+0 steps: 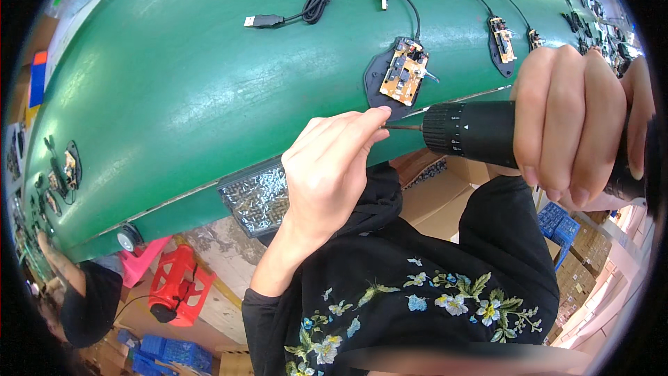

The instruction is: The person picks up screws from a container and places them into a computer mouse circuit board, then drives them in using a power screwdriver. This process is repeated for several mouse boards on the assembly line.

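Observation:
My right hand (570, 122) is wrapped around a black electric screwdriver (470, 132), held level with its thin bit (402, 127) pointing left. At the tip of that bit, my left hand (327, 160) has its thumb and forefinger pinched together. Whatever sits between those fingertips is too small and hidden to make out. Just beyond them, a computer mouse's circuit board (405, 73) rests on its black mouse base (376, 76) on the green work surface. A black cable runs from the board to a coiled bundle with a USB plug (264, 21).
A tray of screws (254, 195) hangs at the near edge, left of my wrist. More mouse bases with boards (501, 45) lie to the right and far left. Another person's arm (66, 271) reaches in at left, near a red plastic stool (181, 285). A cardboard box (438, 202) stands below.

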Available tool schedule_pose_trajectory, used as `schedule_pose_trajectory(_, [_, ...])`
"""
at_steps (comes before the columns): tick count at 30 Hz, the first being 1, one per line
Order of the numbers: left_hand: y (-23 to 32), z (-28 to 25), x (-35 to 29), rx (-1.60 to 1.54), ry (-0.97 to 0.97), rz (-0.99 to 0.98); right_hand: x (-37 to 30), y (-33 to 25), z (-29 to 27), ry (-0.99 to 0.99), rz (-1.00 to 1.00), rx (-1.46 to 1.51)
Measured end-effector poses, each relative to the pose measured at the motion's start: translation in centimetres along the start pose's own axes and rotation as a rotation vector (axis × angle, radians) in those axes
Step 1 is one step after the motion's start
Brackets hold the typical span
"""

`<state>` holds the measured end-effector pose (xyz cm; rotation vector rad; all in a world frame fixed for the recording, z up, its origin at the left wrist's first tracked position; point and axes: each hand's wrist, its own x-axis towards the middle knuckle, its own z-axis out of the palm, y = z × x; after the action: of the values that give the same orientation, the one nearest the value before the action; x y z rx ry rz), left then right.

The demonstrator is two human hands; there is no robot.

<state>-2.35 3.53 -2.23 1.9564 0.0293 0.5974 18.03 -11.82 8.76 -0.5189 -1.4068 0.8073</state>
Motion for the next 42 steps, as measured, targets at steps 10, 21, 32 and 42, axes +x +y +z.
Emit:
schedule_pose_trajectory(10, [0.3, 0.0, 0.3, 0.032, -0.061, -0.001, 0.2, 0.8, 1.1, 0.057, -0.023, 0.035])
schedule_pose_trajectory(21, [0.1, 0.6, 0.5, 0.026, -0.133, 0.069, 0.0, 0.9, 1.2, 0.015, 0.025, 0.138])
schedule_pose_trajectory(32, [0.6, 1.1, 1.8, 0.063, 0.0, 0.149, -1.1, 0.0, 1.6, 0.15, 0.235, -0.103])
schedule_pose_trajectory(42, [0.3, 2.2, 1.4, 0.367, -0.327, 0.042, -3.2, 0.1, -0.8, 0.506, 0.106, -0.332])
